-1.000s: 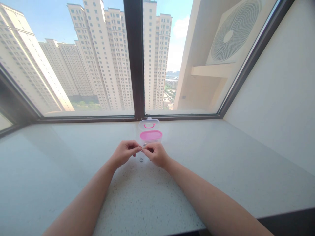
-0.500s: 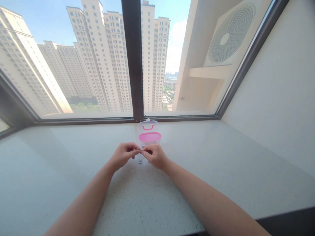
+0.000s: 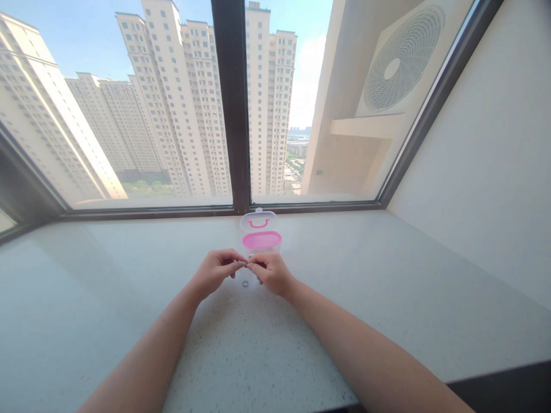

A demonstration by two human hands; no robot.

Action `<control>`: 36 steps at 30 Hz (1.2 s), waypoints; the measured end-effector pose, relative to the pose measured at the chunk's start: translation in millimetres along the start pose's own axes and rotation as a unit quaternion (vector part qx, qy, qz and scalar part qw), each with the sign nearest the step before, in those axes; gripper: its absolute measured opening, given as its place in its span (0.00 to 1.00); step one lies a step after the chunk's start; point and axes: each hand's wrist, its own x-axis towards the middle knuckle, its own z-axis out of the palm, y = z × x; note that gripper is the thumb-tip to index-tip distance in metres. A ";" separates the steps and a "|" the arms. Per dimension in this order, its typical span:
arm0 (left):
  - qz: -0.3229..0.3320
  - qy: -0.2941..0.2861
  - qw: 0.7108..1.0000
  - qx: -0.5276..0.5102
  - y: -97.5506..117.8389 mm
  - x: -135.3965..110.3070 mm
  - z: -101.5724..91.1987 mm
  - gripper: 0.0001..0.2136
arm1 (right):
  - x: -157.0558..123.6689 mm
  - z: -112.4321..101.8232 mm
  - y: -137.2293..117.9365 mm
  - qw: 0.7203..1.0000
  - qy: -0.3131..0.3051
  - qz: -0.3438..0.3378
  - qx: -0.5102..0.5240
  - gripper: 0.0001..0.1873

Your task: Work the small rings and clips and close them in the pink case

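My left hand [image 3: 218, 271] and my right hand [image 3: 272, 272] meet fingertip to fingertip above the pale speckled sill [image 3: 241, 344]. Both are closed in a pinch on something tiny between them, too small to name. Just below the fingertips, a small metal ring [image 3: 245, 284] lies on the sill. Right behind my hands stands a clear plastic box with a pink rim [image 3: 262, 240]. Its lid with a pink handle [image 3: 259, 222] is tipped back toward the window. My right hand hides the lower front of the box and most of what is inside.
A dark window frame [image 3: 236, 115] rises behind the box. On the right, a white wall [image 3: 482, 172] borders the sill. The sill's dark front edge [image 3: 508, 381] shows at bottom right. Outside are tall buildings and an air-conditioner unit [image 3: 391, 69].
My fingertips have shifted very slightly against each other, with the right fingers closing in a little. The ring and the box stay where they were.
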 end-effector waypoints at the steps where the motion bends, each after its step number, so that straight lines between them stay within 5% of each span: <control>1: 0.000 -0.001 1.000 -0.003 -0.2 -0.1 -0.1 0.08 | 0.0 -0.1 -0.1 1.000 -0.001 0.002 0.003 0.11; 36: -0.013 -0.019 0.998 -0.060 -5.6 1.0 -3.9 0.10 | -0.2 0.2 3.7 1.000 0.002 0.004 0.009 0.10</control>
